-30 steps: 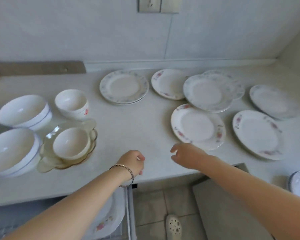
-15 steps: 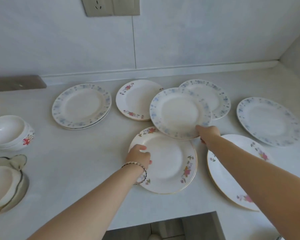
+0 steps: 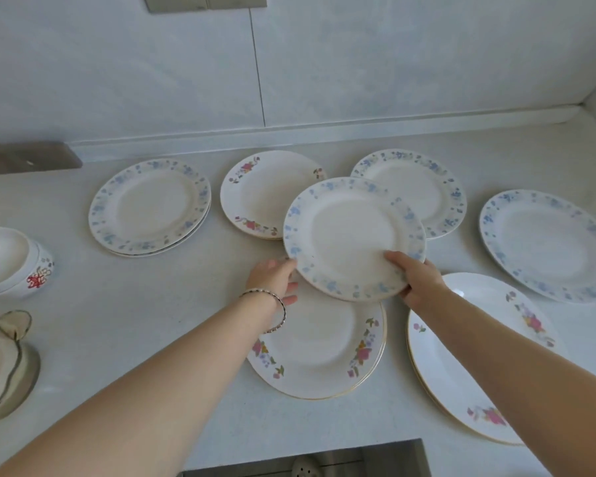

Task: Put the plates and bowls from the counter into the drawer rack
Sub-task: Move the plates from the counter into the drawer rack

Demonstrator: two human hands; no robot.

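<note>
A round white ceramic plate with a blue-flower rim (image 3: 353, 237) is shown lifted clear of the pale table (image 3: 172, 304), tilted slightly, above a white plate with pink flowers and a gilt edge (image 3: 319, 349). It is pinched at its near rim by the right hand (image 3: 415, 278), thumb on the upper face, fingers beneath. The left hand (image 3: 272, 278) is spread loosely at the plate's left edge; whether it is touching cannot be told. Glazed ware of this kind is judged stiff, moderately heavy, slippery and brittle — a two-handed hold at opposite rims is advised. Further plates remain on the table; the drawer rack is not in view.
</note>
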